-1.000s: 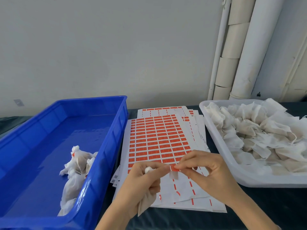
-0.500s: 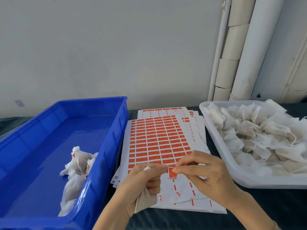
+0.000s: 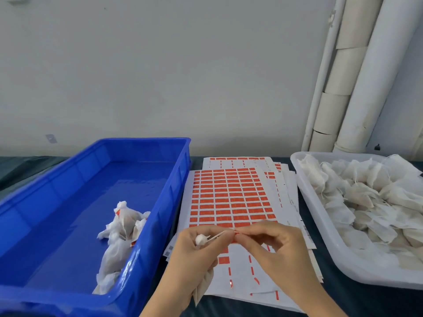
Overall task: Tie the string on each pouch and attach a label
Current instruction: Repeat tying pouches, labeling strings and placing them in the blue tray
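My left hand (image 3: 192, 255) grips a white pouch (image 3: 202, 287); its gathered top pokes out above my fingers and its bottom hangs below my palm. The pouch's string (image 3: 218, 235) runs right from that top to my right hand (image 3: 274, 248), whose thumb and forefinger pinch a small red label (image 3: 236, 232) folded at the string's end. Both hands hover over the sheets of red labels (image 3: 229, 197) at the table's middle.
A blue bin (image 3: 164, 202) on the left holds a few tied, labelled pouches (image 3: 121, 227). A white tray (image 3: 320, 229) on the right is piled with several untied pouches (image 3: 366, 197). White pipes rise along the wall at the back right.
The red label, flat and facing me half a second ago, is now folded thin over the string end. The string is drawn taut between my hands.
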The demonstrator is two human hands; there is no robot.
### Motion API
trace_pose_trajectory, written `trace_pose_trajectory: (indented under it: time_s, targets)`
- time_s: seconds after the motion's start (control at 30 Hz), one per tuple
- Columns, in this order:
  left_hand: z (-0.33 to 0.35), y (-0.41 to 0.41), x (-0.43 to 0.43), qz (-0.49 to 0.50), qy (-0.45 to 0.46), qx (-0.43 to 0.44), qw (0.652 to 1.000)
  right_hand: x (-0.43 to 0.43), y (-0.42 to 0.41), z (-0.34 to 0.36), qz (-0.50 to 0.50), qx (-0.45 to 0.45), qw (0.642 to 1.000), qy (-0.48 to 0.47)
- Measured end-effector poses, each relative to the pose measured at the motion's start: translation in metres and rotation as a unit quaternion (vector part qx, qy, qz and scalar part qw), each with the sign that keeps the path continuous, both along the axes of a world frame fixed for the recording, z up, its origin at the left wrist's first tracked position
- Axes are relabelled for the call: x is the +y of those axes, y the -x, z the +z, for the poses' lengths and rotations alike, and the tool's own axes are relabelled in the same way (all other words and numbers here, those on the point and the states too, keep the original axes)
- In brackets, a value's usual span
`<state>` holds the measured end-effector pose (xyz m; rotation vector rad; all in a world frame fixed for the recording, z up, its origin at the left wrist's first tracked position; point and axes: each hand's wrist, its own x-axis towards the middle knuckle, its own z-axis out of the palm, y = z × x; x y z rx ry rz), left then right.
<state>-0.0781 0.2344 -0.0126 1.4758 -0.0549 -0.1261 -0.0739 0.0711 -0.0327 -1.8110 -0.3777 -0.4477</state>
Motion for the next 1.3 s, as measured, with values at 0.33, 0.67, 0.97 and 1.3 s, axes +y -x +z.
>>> trace_pose_trajectory:
  time_s: [0.33, 0.67, 0.97, 1.3]
  targets:
    - [0.009, 0.01, 0.099, 0.132, -0.066, -0.031, 0.989, 0.084, -0.038, 0.018, 0.122, 0.048, 0.991, 0.019]
    - [0.015, -0.006, 0.148, 0.262, -0.253, -0.107, 0.925, 0.194, -0.063, 0.012, 0.144, -0.021, 0.97, 0.195]
    - [-0.006, -0.016, 0.147, 0.296, -0.317, -0.125, 0.892, 0.189, -0.064, 0.0, 0.15, -0.007, 0.971, 0.186]
    - [0.019, -0.032, -0.014, 0.16, -0.267, -0.27, 0.911, 0.019, -0.02, 0.027, -0.037, -0.001, 0.993, 0.116]
